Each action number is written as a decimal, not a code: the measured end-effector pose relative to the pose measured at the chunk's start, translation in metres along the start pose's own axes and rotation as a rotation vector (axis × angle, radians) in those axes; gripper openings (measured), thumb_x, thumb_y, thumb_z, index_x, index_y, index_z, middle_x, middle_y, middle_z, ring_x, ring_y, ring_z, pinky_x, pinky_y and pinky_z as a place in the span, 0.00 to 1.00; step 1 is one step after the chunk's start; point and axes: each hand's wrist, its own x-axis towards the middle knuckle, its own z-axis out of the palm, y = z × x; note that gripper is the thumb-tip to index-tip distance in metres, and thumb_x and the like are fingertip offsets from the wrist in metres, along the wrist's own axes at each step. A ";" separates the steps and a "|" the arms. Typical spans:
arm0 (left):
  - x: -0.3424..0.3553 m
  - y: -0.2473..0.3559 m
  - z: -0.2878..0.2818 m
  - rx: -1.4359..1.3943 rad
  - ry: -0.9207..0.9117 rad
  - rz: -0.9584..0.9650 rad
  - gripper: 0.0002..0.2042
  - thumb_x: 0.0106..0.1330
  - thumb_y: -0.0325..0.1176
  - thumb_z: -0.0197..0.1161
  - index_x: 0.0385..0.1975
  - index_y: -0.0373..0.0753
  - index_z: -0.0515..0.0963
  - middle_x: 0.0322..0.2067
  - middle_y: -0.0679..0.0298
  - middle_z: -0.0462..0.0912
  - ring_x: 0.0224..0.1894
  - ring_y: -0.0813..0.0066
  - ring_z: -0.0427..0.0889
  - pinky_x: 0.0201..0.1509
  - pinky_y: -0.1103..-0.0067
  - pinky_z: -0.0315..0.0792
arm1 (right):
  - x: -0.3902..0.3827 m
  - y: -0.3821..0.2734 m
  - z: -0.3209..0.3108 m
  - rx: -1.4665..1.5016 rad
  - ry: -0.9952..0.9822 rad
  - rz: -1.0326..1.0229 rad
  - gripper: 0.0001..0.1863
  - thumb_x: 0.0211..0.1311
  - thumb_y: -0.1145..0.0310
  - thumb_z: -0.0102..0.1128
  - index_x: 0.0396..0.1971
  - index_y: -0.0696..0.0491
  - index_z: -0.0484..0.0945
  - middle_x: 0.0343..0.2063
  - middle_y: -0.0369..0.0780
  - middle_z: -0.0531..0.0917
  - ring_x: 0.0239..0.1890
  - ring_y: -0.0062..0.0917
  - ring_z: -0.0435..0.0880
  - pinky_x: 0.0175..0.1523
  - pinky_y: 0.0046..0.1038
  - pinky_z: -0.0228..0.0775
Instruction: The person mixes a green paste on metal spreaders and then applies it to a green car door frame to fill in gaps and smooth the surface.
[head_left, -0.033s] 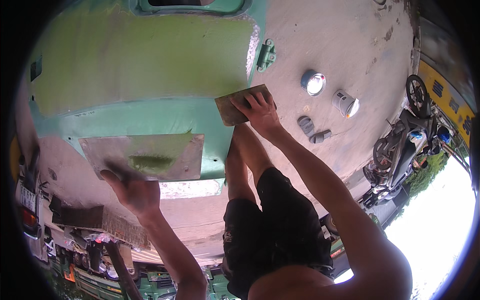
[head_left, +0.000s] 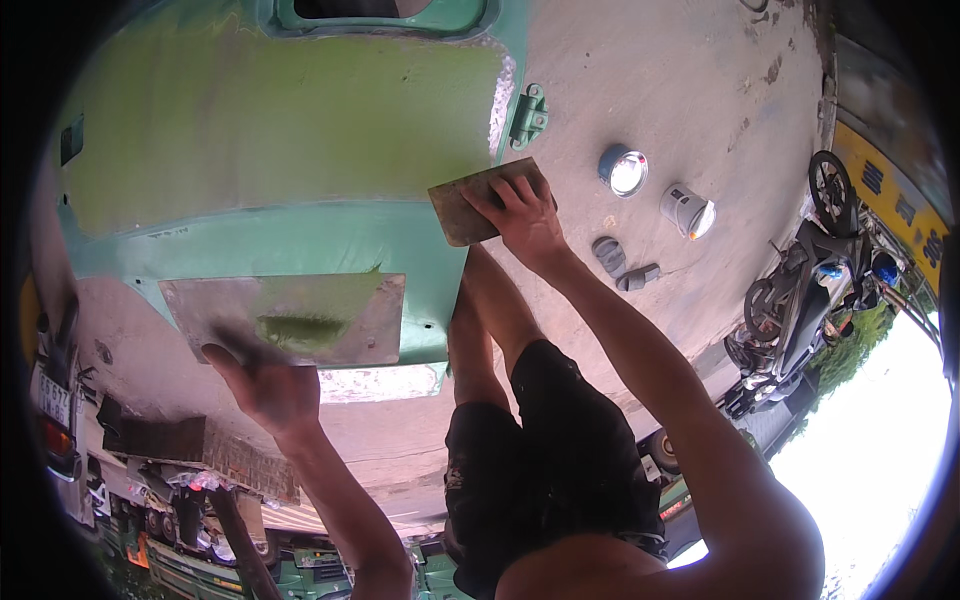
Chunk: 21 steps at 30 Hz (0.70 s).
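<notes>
My left hand [head_left: 268,395] grips the near edge of a flat metal plate [head_left: 375,340]; its thumb shows and the other fingers are hidden. A smear of green paste [head_left: 300,328] lies on the plate. A thin rectangular spreader [head_left: 462,222] is in my right hand [head_left: 527,222], with the fingers spread over its upper face. The spreader is over the right edge of a large green vehicle panel [head_left: 300,235], whose upper area is coated in yellowish green filler [head_left: 290,120]. Whether the spreader touches the panel I cannot tell.
Two open cans, one blue [head_left: 608,168] and one grey [head_left: 680,205], stand on the concrete floor to the right. A pair of grey slippers [head_left: 610,255] lies nearer. Parked motorbikes [head_left: 800,290] are at far right. A green hinge [head_left: 530,115] juts from the panel.
</notes>
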 end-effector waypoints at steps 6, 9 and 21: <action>0.006 -0.017 0.011 -0.040 0.248 0.057 0.30 0.73 0.58 0.52 0.71 0.52 0.62 0.70 0.69 0.63 0.69 0.69 0.62 0.75 0.64 0.53 | 0.117 0.079 -0.036 -0.050 0.149 -0.092 0.36 0.52 0.80 0.59 0.61 0.31 0.75 0.52 0.37 0.74 0.61 0.32 0.71 0.66 0.42 0.62; 0.008 -0.021 0.009 -0.056 0.143 0.040 0.28 0.73 0.57 0.52 0.68 0.52 0.66 0.68 0.69 0.66 0.69 0.70 0.63 0.74 0.65 0.54 | 0.150 0.096 -0.040 -0.103 0.135 -0.158 0.36 0.53 0.80 0.59 0.62 0.31 0.75 0.54 0.35 0.75 0.63 0.30 0.70 0.67 0.40 0.62; 0.012 -0.034 0.010 -0.031 0.236 0.026 0.29 0.75 0.57 0.49 0.69 0.49 0.63 0.68 0.69 0.65 0.69 0.70 0.61 0.75 0.64 0.53 | 0.157 0.094 -0.017 -0.010 0.171 -0.047 0.33 0.54 0.76 0.60 0.62 0.34 0.75 0.53 0.36 0.75 0.63 0.33 0.69 0.67 0.44 0.61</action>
